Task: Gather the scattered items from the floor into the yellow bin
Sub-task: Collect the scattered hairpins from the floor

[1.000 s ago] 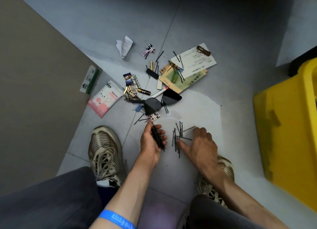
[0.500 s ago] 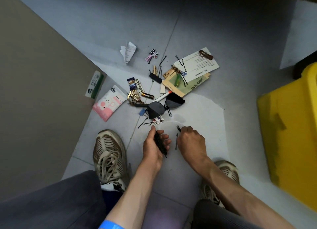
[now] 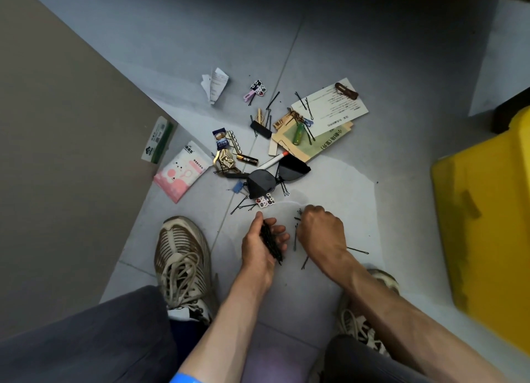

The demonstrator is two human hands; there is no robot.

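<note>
My left hand (image 3: pixel 259 246) holds a bundle of black bobby pins (image 3: pixel 271 243) in its palm, low over the grey floor. Beside it, my right hand (image 3: pixel 322 232) is curled into a fist on the floor, pinching up more pins whose tips show at its knuckles. A few loose pins (image 3: pixel 357 250) lie around the right wrist. The yellow bin (image 3: pixel 484 236) stands at the right edge. Farther out lie black sunglasses (image 3: pixel 275 176), a battery (image 3: pixel 247 159), paper cards (image 3: pixel 329 110), a pink tissue pack (image 3: pixel 180 172) and crumpled paper (image 3: pixel 215 84).
A brown wall panel (image 3: pixel 57 153) runs along the left with a green-and-white packet (image 3: pixel 157 140) at its foot. My two shoes (image 3: pixel 182 259) flank the hands. A dark object (image 3: pixel 507 116) stands behind the bin.
My right hand has swept left over the spread pins and closed into a fist on them. The left hand has stayed put with its bundle.
</note>
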